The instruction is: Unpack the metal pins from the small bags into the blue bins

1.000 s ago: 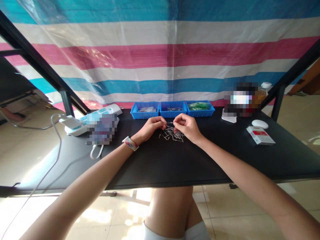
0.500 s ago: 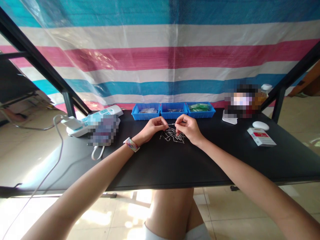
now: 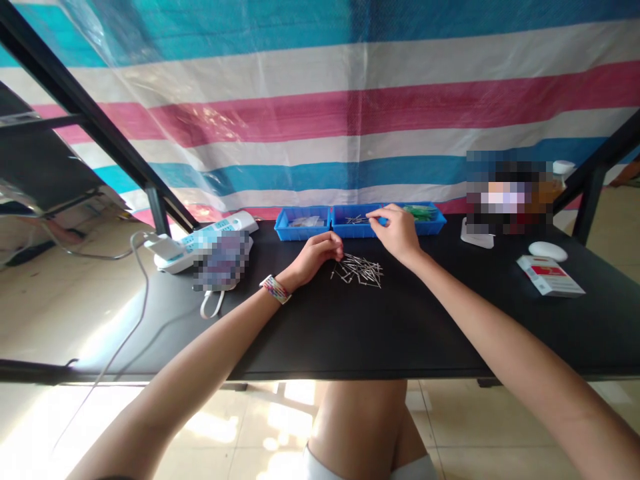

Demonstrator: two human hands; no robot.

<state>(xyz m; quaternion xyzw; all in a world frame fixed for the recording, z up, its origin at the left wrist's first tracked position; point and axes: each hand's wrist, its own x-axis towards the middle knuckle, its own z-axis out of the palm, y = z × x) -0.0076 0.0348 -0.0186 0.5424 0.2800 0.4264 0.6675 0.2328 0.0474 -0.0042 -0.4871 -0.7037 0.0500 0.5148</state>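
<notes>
A loose pile of thin metal pins that look like blind rivets (image 3: 364, 270) lies on the black table. My left hand (image 3: 320, 255) is closed beside the pile's left end, fingers curled together; whatever they hold is hidden. My right hand (image 3: 397, 230) reaches over the middle blue bin (image 3: 353, 230), thumb and fingertips pinched close to the similar metal pins (image 3: 356, 219) inside it. Anything between those fingertips is too small to make out. To the left stands a blue bin (image 3: 303, 233) with clear plastic pieces; on the right another holds green packets (image 3: 420, 213), partly behind my right hand.
A white power strip (image 3: 240, 223) with a plugged-in cable and a blurred device (image 3: 225, 260) lie at the left. At the right are a white stand (image 3: 477, 235), a white oval case (image 3: 548, 251) and a small box (image 3: 550, 276). A striped sheet (image 3: 320, 113) hangs behind.
My right hand has moved away from my left hand, up and over the middle bin. The rivet seen between both hands no longer shows there. My view has shifted slightly left.
</notes>
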